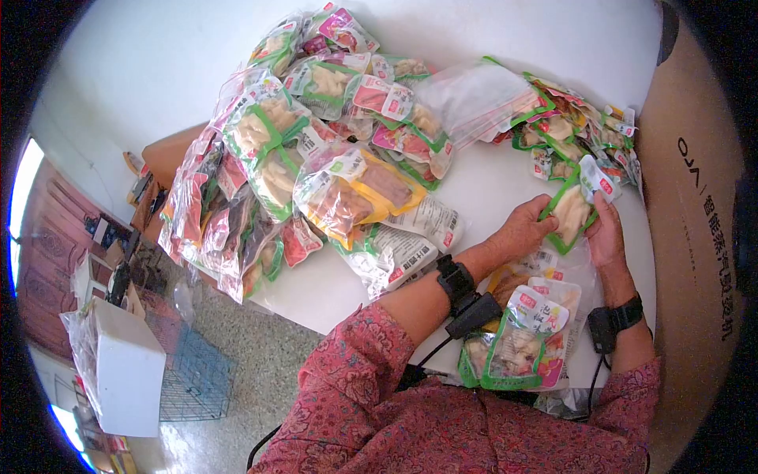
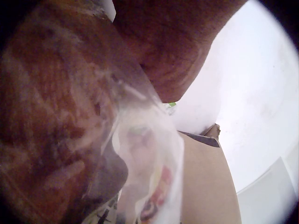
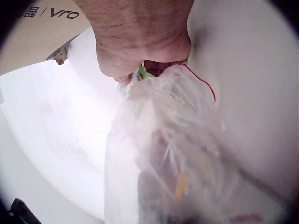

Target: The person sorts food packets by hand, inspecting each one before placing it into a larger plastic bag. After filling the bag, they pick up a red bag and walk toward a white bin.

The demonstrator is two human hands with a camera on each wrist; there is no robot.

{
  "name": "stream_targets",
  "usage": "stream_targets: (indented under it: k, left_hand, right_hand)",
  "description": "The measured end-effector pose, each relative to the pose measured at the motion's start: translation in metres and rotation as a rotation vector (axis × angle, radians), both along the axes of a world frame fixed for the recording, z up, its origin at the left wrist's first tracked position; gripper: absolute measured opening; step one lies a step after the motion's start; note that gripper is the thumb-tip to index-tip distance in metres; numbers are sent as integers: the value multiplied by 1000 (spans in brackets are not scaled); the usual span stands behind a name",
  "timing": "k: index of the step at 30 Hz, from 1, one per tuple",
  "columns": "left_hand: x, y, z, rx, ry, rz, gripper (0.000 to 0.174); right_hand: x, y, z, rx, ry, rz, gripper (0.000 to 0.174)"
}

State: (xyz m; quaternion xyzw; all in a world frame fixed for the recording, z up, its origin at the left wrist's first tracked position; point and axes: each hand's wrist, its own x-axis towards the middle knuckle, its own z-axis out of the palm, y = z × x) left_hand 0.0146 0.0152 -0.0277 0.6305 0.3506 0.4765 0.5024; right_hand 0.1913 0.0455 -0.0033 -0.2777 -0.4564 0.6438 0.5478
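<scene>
Both hands hold one food packet [image 1: 570,215], green-edged with pale pieces showing through its clear front. My left hand [image 1: 523,227] pinches its left edge. At the packet's right edge, my right hand [image 1: 606,237] grips near the white and red label. A clear plastic bag [image 3: 135,140] with a red line along its mouth hangs right beneath the right hand in the right wrist view. Between the forearms lie more packets, the front one a white, green and pink packet [image 1: 525,336]. In the left wrist view, clear plastic [image 2: 154,135] covers much of the scene below the left hand [image 2: 163,56].
A big heap of bagged packets [image 1: 268,150] covers the left of the white table [image 1: 296,304]. Back right lie a smaller packet pile [image 1: 560,130] and an open clear bag [image 1: 474,99]. A cardboard box [image 1: 691,237] walls the right side. Left, on the floor, stands a blue wire crate [image 1: 197,375].
</scene>
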Motion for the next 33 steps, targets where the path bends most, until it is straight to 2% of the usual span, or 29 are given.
stream_targets:
  k: [4,7,8,10,11,13,25,33]
  left_hand:
    - [1,-2,3,-59,-74,-34,24]
    - [-2,-7,12,-109,-4,-17,23]
    - [-1,-5,8,-109,-4,-16,23]
    - [2,1,0,84,-6,29,23]
    - [2,3,-4,84,-5,29,23]
    - [-1,-5,9,-82,51,7,22]
    - [0,4,-3,49,91,42,21]
    - [0,-1,4,-20,37,12,19]
  right_hand:
    - [4,4,-5,-21,-5,11,32]
    - [5,6,-8,-9,-5,-1,31]
    - [5,6,-7,-9,-5,0,31]
    - [5,5,-6,-17,-11,8,31]
    - [5,5,-6,-16,-10,8,31]
    - [5,6,-7,-19,8,21,32]
    - [3,4,-4,-13,14,22,31]
    - [5,7,-7,-2,-2,7,32]
